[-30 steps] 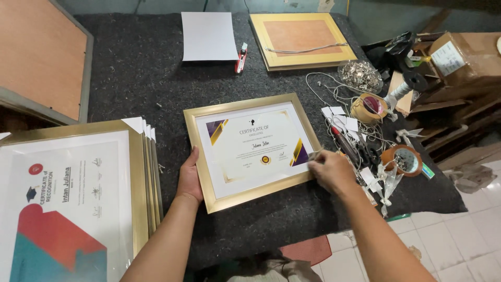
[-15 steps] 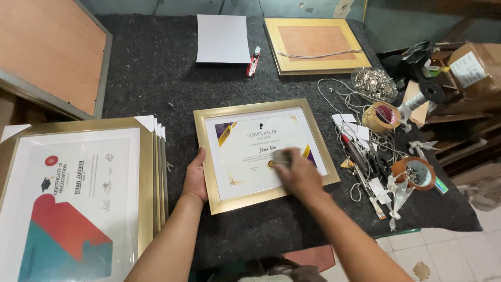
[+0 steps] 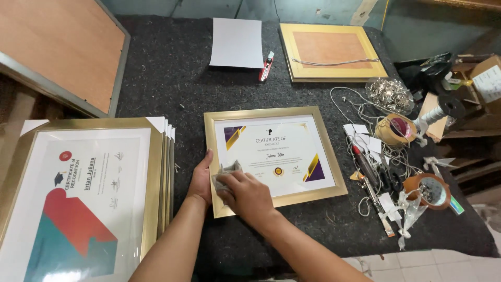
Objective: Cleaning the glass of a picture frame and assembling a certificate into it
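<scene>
Head view: the right hand (image 3: 248, 194) pinches a small grey cloth (image 3: 228, 173) onto the glass at the near-left corner of the gold frame (image 3: 275, 157), while the left hand (image 3: 200, 180) lies flat along its left edge (likely steadying it). Left stands a stack of framed certificates (image 3: 83, 198) with red-and-teal print; farther off lie a white sheet (image 3: 236, 43) and a face-down frame (image 3: 330, 50).

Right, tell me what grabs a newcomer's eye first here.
At centre, the gold frame with a certificate lies on the dark table, the right hand pressing a cloth on its glass and the left hand at its edge. A frame stack fills the left.
</scene>
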